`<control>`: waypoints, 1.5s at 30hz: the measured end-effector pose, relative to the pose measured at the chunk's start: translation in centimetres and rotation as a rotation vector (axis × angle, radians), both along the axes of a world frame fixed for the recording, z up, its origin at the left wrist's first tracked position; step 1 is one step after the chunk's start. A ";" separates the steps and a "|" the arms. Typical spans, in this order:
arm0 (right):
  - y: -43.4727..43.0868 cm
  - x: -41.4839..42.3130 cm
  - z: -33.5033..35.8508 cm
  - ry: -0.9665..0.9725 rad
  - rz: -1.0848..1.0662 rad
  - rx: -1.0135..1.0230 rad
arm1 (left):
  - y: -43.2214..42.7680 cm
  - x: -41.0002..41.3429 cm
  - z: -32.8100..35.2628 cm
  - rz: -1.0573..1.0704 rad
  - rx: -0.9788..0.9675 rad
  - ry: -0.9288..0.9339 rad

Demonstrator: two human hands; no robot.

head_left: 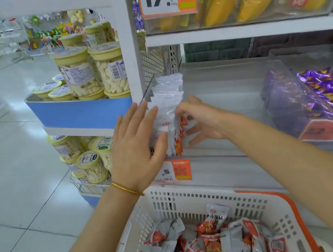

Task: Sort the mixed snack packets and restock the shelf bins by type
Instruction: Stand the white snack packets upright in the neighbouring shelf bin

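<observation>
Now presses packets (168, 101) with flat left hand (136, 146), pinches them with right hand (202, 120); likely light, slippery, best squeezed sidewise.

At six o'clock, my white perforated plastic basket (194, 199) looks matt; its red-and-white snack packets (213, 247) are glossy film. The clear plastic shelf bin (231, 85) is smooth, my thin gold bangle (127, 189) polished metal.
</observation>
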State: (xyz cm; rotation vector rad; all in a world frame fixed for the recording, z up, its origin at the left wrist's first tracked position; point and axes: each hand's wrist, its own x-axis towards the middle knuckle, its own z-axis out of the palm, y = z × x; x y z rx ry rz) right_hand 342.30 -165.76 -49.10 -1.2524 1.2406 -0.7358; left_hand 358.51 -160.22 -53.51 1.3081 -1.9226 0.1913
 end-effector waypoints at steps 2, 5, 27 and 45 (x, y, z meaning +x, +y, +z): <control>2.6 -1.7 1.2 -0.008 -0.041 -0.118 | 1.8 0.0 0.0 -0.004 -0.127 -0.015; 9.1 -5.5 1.7 -0.067 -0.011 -0.295 | 5.5 -0.9 -1.8 -0.041 -0.238 0.019; 11.7 -13.3 -31.1 0.826 0.285 0.043 | 8.0 -10.4 -21.5 -0.203 1.310 -0.060; 11.3 -14.2 -27.6 0.166 -0.262 0.052 | 5.6 -11.1 -22.9 0.070 1.263 0.562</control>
